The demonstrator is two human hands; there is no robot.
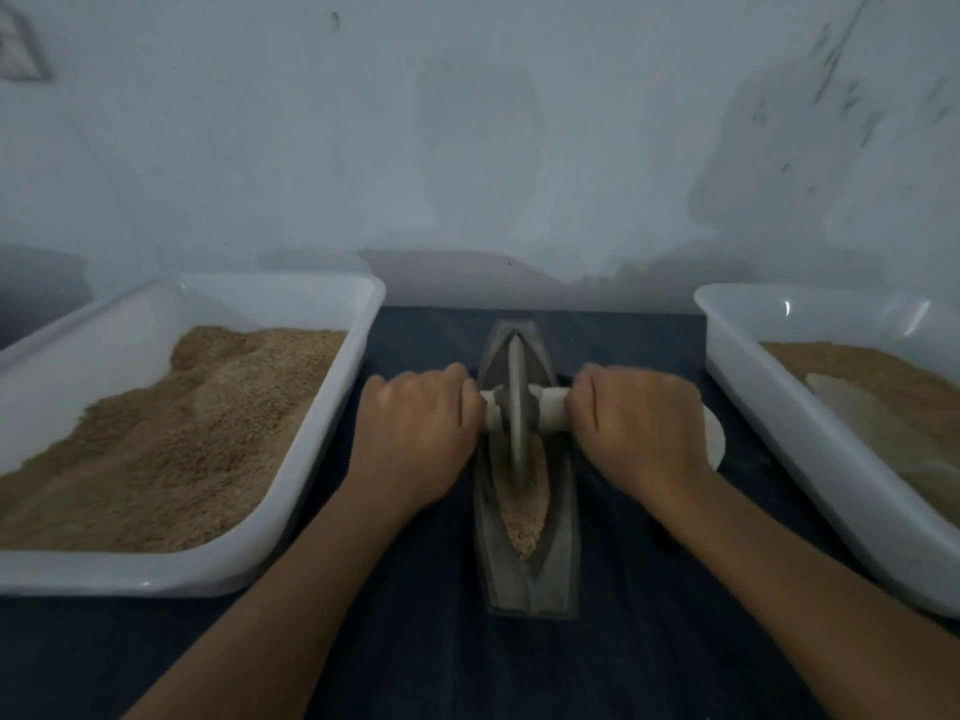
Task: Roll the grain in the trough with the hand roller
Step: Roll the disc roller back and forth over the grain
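Observation:
A long, boat-shaped grey trough (563, 517) lies lengthwise in front of me on a dark cloth. The hand roller (517, 407), a thin grey disc on a pale wooden axle, stands upright in the trough's middle to far part. My left hand (415, 433) grips the axle's left end and my right hand (636, 426) grips its right end. Pale crushed grain (524, 517) fills the near part of the groove, just behind the disc.
A white tray (332, 407) heaped with brown grain sits at the left. Another white tray (779, 402) holding grain and a pale scoop-like thing stands at the right. A small white round object (714, 433) peeks out behind my right hand. A pale wall rises close behind.

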